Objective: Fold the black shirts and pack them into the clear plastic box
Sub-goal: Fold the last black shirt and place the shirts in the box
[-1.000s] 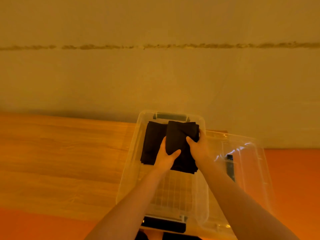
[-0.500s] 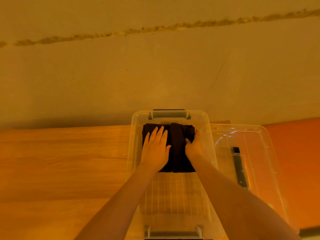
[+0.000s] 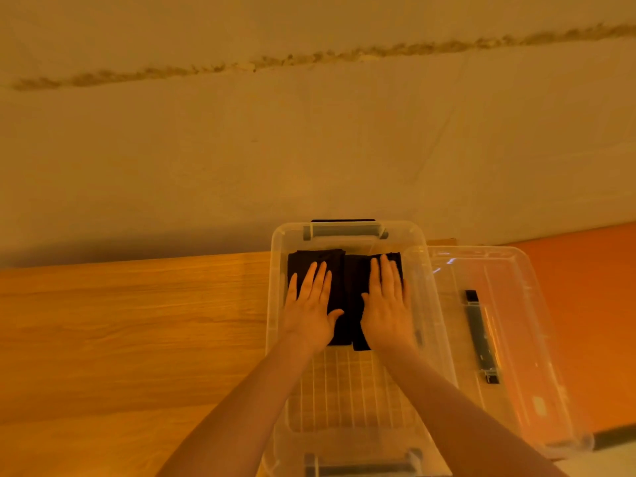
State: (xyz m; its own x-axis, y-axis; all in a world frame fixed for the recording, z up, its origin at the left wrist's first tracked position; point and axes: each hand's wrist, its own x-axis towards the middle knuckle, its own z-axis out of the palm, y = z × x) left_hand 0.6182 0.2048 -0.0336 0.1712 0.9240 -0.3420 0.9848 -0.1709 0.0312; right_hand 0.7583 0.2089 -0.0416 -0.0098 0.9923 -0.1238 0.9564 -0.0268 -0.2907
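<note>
Two folded black shirts lie side by side in the far half of the clear plastic box [image 3: 275, 270]. The left shirt [image 3: 303, 266] sits under my left hand [image 3: 311, 304], which presses flat on it with straight fingers. On the right shirt [image 3: 354, 287] my right hand [image 3: 387, 301] presses flat in the same way. The near half of the box shows its bare ribbed floor. Both forearms reach in over the box's near end.
The box stands on a wooden table [image 3: 120, 339] against a pale wall [image 3: 309, 149]. Its clear lid [image 3: 516, 321], with a dark latch strip, lies right of the box on an orange surface [image 3: 592, 304]. Grey handles sit at both box ends.
Both hands lowered the second folded shirt into the box beside the first. My left hand went flat first, then my right hand let go and flattened on the right shirt.
</note>
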